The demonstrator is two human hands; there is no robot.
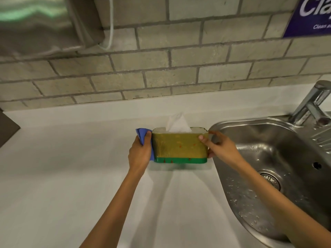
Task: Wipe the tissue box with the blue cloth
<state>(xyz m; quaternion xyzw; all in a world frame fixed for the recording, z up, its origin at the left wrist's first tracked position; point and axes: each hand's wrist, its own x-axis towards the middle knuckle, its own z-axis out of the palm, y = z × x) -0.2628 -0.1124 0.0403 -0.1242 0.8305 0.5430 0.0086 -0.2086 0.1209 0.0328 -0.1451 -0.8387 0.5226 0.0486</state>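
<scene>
The tissue box [180,147] stands on the white counter [71,176], with a yellowish front, a green base band and small red spots. A white tissue [178,124] sticks up from its top. My left hand [140,154] holds the blue cloth [141,136] pressed against the box's left end. On the box's right end, my right hand [217,146] grips the upper corner, thumb on the front face and fingers behind.
A steel sink [265,158] with water drops lies just right of the box, its tap [313,104] at the back right. A brick-tiled wall [161,72] rises behind the counter. A metal dispenser [41,24] hangs at the upper left, a purple sign [309,17] at the upper right.
</scene>
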